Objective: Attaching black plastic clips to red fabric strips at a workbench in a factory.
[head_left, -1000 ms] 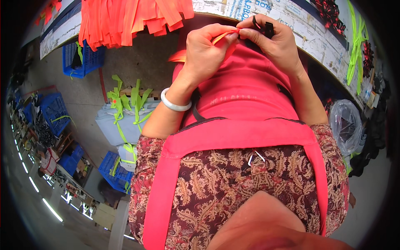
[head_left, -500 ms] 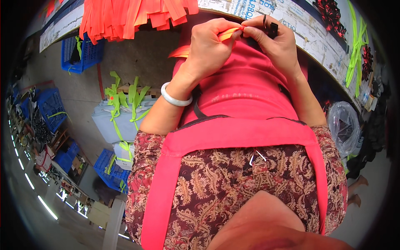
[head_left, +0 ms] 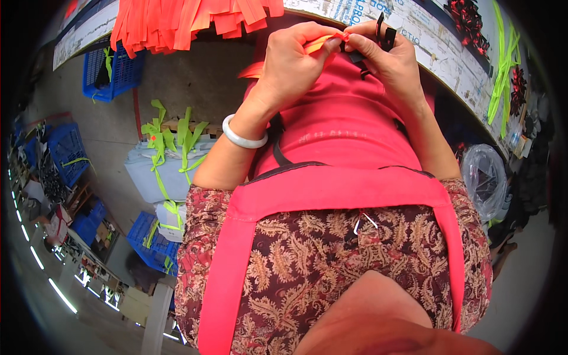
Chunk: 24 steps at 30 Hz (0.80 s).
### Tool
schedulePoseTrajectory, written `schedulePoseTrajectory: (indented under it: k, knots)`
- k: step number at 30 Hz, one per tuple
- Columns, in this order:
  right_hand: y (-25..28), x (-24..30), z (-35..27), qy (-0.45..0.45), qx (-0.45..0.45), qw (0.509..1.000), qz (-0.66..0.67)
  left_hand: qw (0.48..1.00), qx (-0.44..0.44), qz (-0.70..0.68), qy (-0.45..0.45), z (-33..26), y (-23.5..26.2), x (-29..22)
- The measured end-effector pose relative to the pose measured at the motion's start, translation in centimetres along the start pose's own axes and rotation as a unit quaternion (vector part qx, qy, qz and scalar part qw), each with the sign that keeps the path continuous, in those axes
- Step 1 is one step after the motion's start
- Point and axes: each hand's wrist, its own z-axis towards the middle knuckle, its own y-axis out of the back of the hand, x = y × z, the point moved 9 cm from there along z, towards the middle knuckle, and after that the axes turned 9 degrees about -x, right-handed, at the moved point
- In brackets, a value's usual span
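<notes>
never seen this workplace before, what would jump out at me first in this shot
The two hands meeting at top centre: the left hand and right hand pinch an orange strap, and the right also grips a small black buckle. Above left, a bundle of orange straps hangs over the table edge. Lower left, neon green straps lie over grey boxes beside blue crates.

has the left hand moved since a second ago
Cannot tell. The left hand sits closer to the table edge than before, but the head camera shifted too; it still pinches the orange strap.
</notes>
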Motion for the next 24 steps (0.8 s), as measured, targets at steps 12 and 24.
schedulePoseTrajectory:
  k: [12, 24]
  knots:
    - [-0.6, 1.7, -0.3, 0.129, 0.024, 0.963, -0.235, 0.979, -0.013, 0.120, -0.166, -0.7, -0.3, -2.1]
    - [0.1, -0.1, -0.1, -0.030, -0.027, 0.996, -0.082, 0.994, 0.017, -0.089, 0.058, -0.2, -0.5, 1.0]
